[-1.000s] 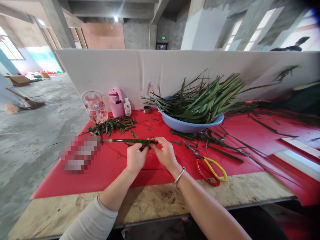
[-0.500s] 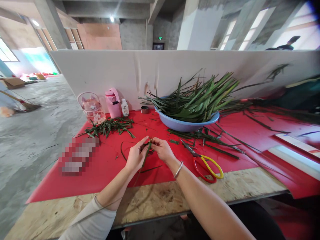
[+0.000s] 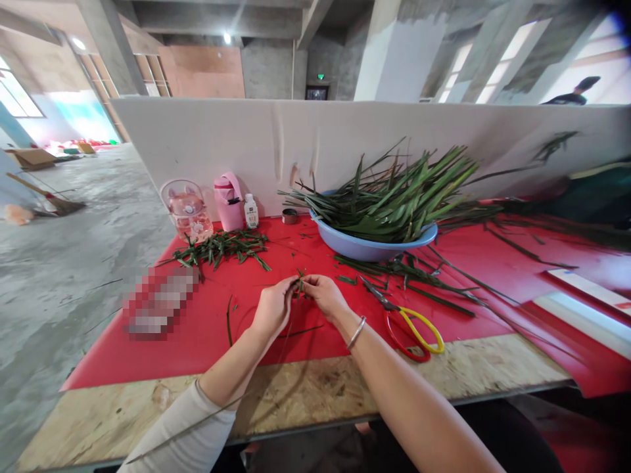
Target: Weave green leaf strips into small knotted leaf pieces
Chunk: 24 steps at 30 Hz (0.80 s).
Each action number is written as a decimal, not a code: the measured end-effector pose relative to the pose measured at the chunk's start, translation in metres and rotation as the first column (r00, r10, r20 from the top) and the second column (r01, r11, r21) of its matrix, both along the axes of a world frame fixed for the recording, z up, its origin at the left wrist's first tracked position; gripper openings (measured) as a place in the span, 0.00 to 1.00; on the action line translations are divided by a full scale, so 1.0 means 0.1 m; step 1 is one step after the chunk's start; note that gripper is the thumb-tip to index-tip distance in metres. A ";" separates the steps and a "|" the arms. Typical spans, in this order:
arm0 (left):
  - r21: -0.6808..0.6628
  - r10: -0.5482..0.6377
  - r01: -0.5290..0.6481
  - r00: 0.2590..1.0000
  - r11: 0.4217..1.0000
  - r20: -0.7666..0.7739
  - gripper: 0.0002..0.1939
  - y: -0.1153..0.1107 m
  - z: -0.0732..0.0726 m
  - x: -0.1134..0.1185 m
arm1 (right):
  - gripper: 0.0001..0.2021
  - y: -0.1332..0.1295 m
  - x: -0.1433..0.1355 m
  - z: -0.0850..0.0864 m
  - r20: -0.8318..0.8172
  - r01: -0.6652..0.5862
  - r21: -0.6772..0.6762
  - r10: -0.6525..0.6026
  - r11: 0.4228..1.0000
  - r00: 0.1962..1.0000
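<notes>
Between my two hands, above the red table cover (image 3: pixel 197 355), is a green leaf strip (image 3: pixel 300 282). My left hand (image 3: pixel 274 303) pinches it from the left side. Fingertips of my right hand (image 3: pixel 324 293) close on the same strip from the right, almost touching the left fingers. A silver bangle circles the right wrist. One long thin strand trails from the hands down across my left sleeve. Scissors (image 3: pixel 401 318) with one red and one yellow handle lie to the right of my right hand. Much of the held strip is hidden by my fingers.
Behind my hands a blue basin (image 3: pixel 345 244) is heaped with long green leaves (image 3: pixel 404 197). A pile of short leaf pieces (image 3: pixel 221 248) lies left, before a pink bottle (image 3: pixel 228 207), a clear pink jug (image 3: pixel 190 213) and a small white bottle (image 3: pixel 251 211). A white panel (image 3: pixel 221 144) stands behind.
The leaf strip that hung down below my fingers has swung away and the thin strand trails lower. My left hand has turned slightly. The whole view has shifted a little.
</notes>
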<state>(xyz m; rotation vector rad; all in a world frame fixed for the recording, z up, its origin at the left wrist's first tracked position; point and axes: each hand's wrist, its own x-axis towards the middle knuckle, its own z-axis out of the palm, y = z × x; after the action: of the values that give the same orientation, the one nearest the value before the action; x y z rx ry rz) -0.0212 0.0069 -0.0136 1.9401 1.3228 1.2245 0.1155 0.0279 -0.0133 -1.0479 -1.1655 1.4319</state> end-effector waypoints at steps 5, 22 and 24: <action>0.053 0.021 -0.017 0.997 0.998 -0.077 0.14 0.03 0.01 -0.06 | 0.11 0.01 0.07 0.00 -0.049 -0.053 -0.102 0.049 0.993 0.998; -0.378 0.291 -0.175 0.917 0.909 0.274 0.12 0.10 0.09 -0.09 | 0.09 -0.14 0.23 0.21 -0.532 -0.435 -0.122 0.312 0.892 0.788; -0.403 0.256 -0.119 0.917 0.908 0.306 0.12 0.10 0.08 -0.07 | 0.08 -0.12 0.22 0.24 -0.517 -0.313 -0.083 0.228 0.946 0.825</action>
<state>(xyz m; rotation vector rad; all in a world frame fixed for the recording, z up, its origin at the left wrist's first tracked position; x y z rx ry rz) -0.0285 0.0166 -0.0061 1.2762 1.4500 1.2290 0.1372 0.0161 0.0109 -0.5628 -0.8397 1.9144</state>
